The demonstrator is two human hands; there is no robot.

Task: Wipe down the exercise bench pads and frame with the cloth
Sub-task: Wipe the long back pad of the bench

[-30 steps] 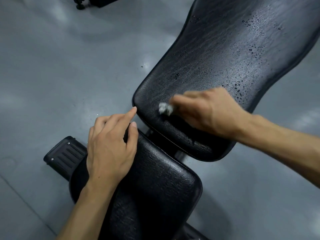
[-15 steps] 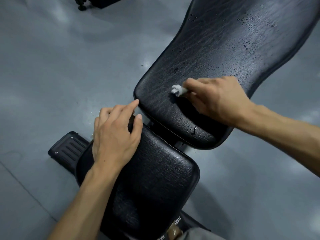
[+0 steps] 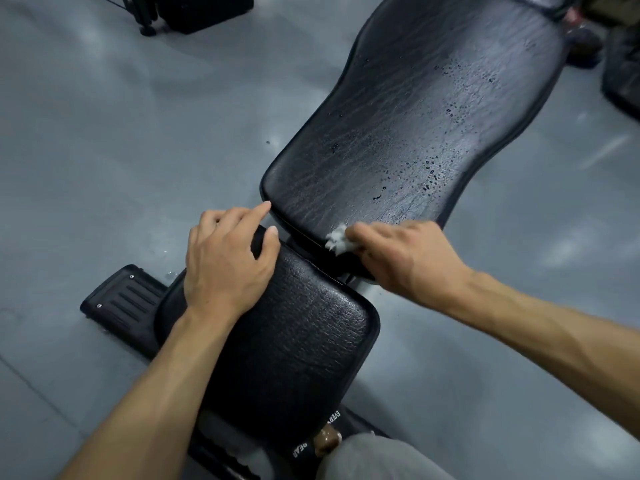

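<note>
Two black pads of grained, creased vinyl lie end to end: a squarish seat pad (image 3: 294, 341) and a long, waisted back pad (image 3: 408, 126) beaded with droplets along its right edge. The left hand (image 3: 225, 261) rests flat, fingers relaxed, on the seat pad's far left corner. The right hand (image 3: 398, 258) pinches a small crumpled white cloth (image 3: 337, 239) against the back pad's near edge.

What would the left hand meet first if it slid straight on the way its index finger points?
Probably the near corner of the back pad: the left hand rests on the seat pad, its index fingertip almost there.
</note>
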